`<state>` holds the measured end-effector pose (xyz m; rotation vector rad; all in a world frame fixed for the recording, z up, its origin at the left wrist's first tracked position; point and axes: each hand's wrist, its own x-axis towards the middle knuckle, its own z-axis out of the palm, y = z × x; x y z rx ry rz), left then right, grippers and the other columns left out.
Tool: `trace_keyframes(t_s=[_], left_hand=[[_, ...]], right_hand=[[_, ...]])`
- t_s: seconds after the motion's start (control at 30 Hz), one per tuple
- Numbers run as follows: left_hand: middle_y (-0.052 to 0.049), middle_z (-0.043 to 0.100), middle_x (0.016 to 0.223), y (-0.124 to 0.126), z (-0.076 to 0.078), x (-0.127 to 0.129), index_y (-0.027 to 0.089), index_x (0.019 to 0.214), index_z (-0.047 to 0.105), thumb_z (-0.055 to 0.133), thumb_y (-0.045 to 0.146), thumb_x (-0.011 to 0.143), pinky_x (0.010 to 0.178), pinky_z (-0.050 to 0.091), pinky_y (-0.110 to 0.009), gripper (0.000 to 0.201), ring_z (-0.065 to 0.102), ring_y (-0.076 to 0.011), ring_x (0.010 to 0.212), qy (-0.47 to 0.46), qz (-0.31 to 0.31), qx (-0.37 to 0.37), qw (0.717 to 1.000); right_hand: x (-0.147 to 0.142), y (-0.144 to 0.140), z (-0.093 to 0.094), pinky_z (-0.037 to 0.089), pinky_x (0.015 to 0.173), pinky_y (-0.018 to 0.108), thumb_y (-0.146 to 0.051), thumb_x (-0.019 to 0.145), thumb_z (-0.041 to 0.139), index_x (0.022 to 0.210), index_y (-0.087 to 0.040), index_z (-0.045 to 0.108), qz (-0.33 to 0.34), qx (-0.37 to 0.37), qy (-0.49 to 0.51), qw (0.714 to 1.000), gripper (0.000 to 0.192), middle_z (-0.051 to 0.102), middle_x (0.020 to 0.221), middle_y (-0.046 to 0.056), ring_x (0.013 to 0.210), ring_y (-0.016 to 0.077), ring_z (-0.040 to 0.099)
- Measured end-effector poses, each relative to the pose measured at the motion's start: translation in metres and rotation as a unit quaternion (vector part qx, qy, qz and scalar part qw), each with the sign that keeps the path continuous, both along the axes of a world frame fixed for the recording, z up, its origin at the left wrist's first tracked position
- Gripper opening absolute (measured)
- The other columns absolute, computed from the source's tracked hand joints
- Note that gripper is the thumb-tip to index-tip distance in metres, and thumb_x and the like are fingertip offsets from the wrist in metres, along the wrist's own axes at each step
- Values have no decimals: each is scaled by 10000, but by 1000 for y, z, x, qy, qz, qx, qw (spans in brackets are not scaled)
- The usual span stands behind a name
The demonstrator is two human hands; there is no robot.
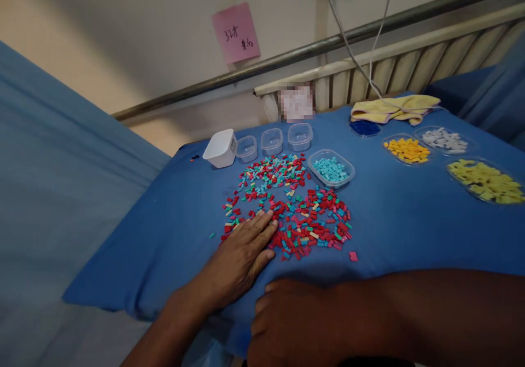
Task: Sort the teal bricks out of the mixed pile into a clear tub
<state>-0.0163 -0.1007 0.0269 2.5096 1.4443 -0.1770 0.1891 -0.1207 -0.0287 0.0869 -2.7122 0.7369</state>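
Observation:
A heap of small plastic pieces (295, 208), mostly red with cyan, yellow and green mixed in, is spread over the blue cloth-covered table (402, 230). My left hand (241, 252) lies flat, palm down, at the heap's near-left edge, fingertips touching the pieces. My right hand (295, 323) rests at the table's near edge with its fingers curled under, and nothing shows in it; the forearm reaches across from the right. A clear tub of cyan pieces (331, 169) stands just beyond the heap.
Three small clear tubs (272, 141) and a tipped white container (221, 148) stand in a row at the back. Right side: dishes of orange (407, 150), white (445, 140), yellow (488, 181) and blue (365, 128) pieces, plus a yellow cloth (394, 108). A radiator and cables run behind.

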Motion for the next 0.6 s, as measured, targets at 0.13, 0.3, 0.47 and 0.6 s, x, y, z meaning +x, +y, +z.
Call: trace_keyframes(t_s=[0.13,0.3,0.47,0.6], left_hand=[[-74,217,1880,-9,-8,-7,260,1801,364,355,560,1206,1425,264,-579,666,242,-301,1749,-12,44,13,999],[-70,162,1892,-6,-3,17,234,1831,264,315,595,1206,1449,198,-524,724,143,-261,1770,-63,29,-23,997],[-52,182,1888,12,0,58,260,1816,322,355,615,1196,1461,101,-500,715,133,-244,1767,-105,-60,-75,990],[-47,202,1880,20,-7,74,284,1801,363,413,595,1189,1457,102,-555,689,150,-258,1763,-117,-86,-73,987]], right_hand=[[3,-3,-3,450,718,365,-439,1120,645,1001,-262,814,8,25,4,1000,272,852,980,-33,859,177,718],[7,-6,-2,458,759,357,-454,1136,602,998,-247,818,13,16,0,1000,330,855,962,-19,837,183,717],[5,-13,-15,457,738,370,-431,1145,560,1010,-242,820,18,58,6,998,349,841,936,-12,775,194,681],[2,-16,-28,439,699,376,-450,1136,580,980,-237,823,20,87,-2,996,359,832,907,-1,754,204,676]])
